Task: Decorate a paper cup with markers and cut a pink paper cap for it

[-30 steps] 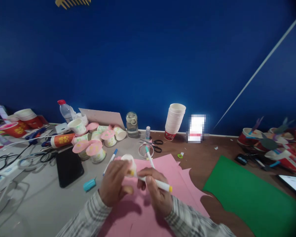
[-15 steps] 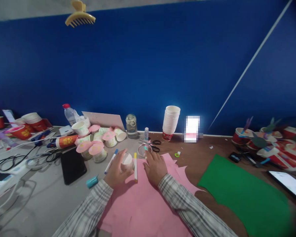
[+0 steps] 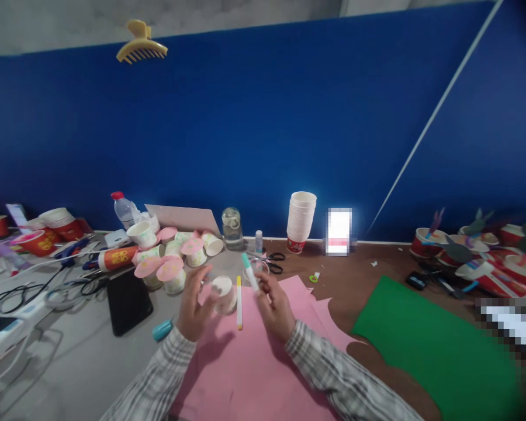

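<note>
My right hand (image 3: 274, 307) is closed on a white marker with a teal cap (image 3: 251, 278), its capped end pointing up and away. My left hand (image 3: 195, 304) is open, thumb and fingers apart, just left of an upturned paper cup (image 3: 224, 295). A blue-ended marker (image 3: 208, 272) shows at its fingertips, mostly hidden behind the hand; no grip on it is visible. Between the hands, a yellow-and-white marker (image 3: 239, 304) lies on pink paper (image 3: 254, 368). Behind the teal-capped marker sits a roll of clear tape (image 3: 263, 269), partly covered.
Black-handled scissors (image 3: 276, 257), a glue stick (image 3: 259, 241) and a glass jar (image 3: 232, 228) stand or lie behind. Decorated cups (image 3: 170, 272) cluster left, near a black phone (image 3: 129, 301) and a teal cylinder (image 3: 162, 330). Stacked cups (image 3: 301, 219) stand at the back; green paper (image 3: 421, 345) lies right.
My right hand has raised the teal-capped marker from beside the tape. My left hand has moved left, away from the upturned cup. The view has shifted slightly.
</note>
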